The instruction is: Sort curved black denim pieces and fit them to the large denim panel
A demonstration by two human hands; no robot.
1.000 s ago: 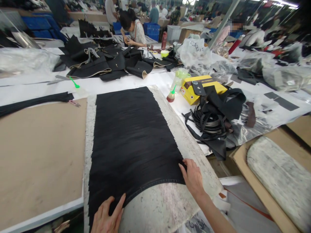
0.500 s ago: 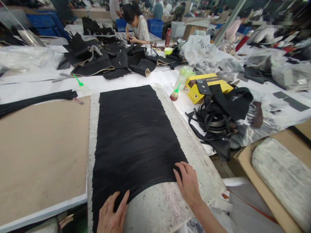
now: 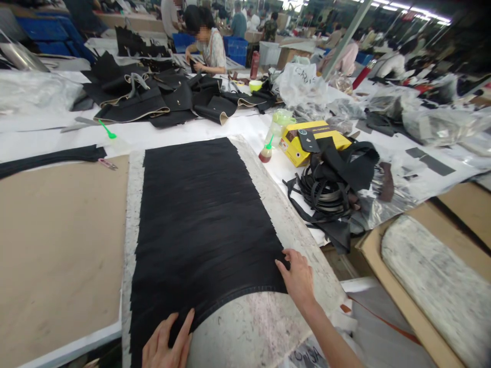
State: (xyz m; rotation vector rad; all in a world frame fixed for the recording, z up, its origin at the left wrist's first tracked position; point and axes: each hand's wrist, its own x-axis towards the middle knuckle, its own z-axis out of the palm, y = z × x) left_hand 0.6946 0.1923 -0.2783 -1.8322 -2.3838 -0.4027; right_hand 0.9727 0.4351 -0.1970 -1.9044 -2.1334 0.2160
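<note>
A layered spread of thin black strips (image 3: 203, 214), possibly leather, overlaps like shingles on a stained pale board (image 3: 245, 327). Its two sides are jagged, and its near edge curves inward. My left hand (image 3: 169, 342) rests at the near left of the strips, fingers apart and pointing away from me. At the near right corner, my right hand (image 3: 298, 276) touches the side edge with thumb and fingertips, the fingers spread. Neither hand grips anything that I can see.
Left lies a tan board (image 3: 61, 245) with black strips and small snips (image 3: 108, 163). Beyond are a green-tipped bottle (image 3: 265, 151), a yellow box (image 3: 299, 151), coiled black strips (image 3: 326, 189) and piled black pieces (image 3: 153, 99). A person (image 3: 209, 48) works across the table.
The view has tilted up and swung slightly right. My right hand has slid a little up and outward along the strips' right edge. My left hand stays on the near left part.
</note>
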